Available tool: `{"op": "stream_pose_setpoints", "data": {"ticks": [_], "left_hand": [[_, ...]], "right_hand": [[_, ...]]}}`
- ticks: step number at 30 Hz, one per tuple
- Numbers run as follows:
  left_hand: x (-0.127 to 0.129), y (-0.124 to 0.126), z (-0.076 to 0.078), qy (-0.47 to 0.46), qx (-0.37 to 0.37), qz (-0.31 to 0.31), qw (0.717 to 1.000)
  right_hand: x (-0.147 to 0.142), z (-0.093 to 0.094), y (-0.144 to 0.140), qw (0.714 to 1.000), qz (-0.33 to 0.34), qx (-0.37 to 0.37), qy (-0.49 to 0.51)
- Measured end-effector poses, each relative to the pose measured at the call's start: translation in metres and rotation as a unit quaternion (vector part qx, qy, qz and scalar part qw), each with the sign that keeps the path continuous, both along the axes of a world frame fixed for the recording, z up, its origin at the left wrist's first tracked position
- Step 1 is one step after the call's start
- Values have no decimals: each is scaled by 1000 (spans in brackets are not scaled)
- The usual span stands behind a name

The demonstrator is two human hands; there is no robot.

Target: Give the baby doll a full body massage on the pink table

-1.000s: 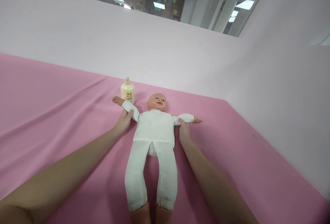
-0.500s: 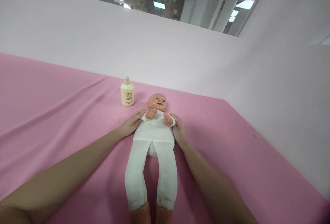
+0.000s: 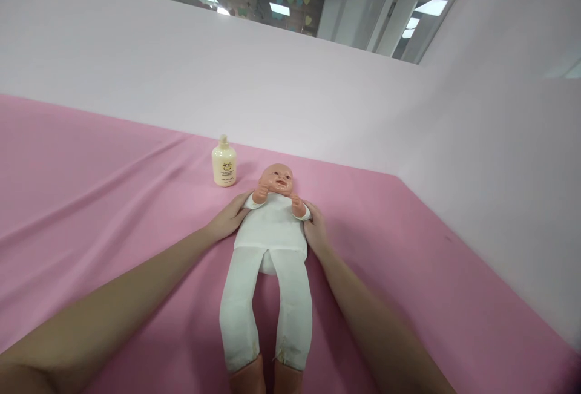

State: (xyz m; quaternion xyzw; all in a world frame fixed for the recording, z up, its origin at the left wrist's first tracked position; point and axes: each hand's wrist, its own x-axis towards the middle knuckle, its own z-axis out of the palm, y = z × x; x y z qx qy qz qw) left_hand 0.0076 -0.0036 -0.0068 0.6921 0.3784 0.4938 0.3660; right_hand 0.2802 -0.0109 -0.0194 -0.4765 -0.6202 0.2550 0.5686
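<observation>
Lying face up on the pink sheet (image 3: pixel 91 182), the baby doll (image 3: pixel 271 224) has its bald head near the sheet's far edge and its legs stretched toward the near edge, feet out of view. Head, little fists and lower legs look like smooth, shiny plastic; torso, sleeves and thighs are white cloth — frayed and slightly yellowed at the leg cuffs. Both its arms are bent, fists raised by the chin and upper chest. The left hand (image 3: pixel 230 217) is partly closed, grasping the doll's arm on that side from outside; the right hand (image 3: pixel 316 227) likewise grasps the other arm — how tightly I cannot tell. A cream bottle (image 3: pixel 224 165) stands upright near the far edge, left of the doll's head and apart from it.
</observation>
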Motion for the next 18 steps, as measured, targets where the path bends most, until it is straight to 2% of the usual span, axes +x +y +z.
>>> {"op": "stream_pose_setpoints", "data": {"ticks": [3,5,11,15,18], "left_hand": [[-1,4,-3,9,-9,1,1000],[-4,9,-10,-7,-23,27,999],[-10,25,-30,-112,-61,59,990],[-10,28,-32,-215,-144,50,965],[-10,28,-29,-246,-186,45,950]], "right_hand": [[-1,2,-2,999,-4,-32,37],[-3,2,-3,996,-6,-57,67],[-3,5,-1,980,-55,-100,164],[3,3,3,966,-77,-126,212],[7,-4,7,965,-84,-129,214]]}}
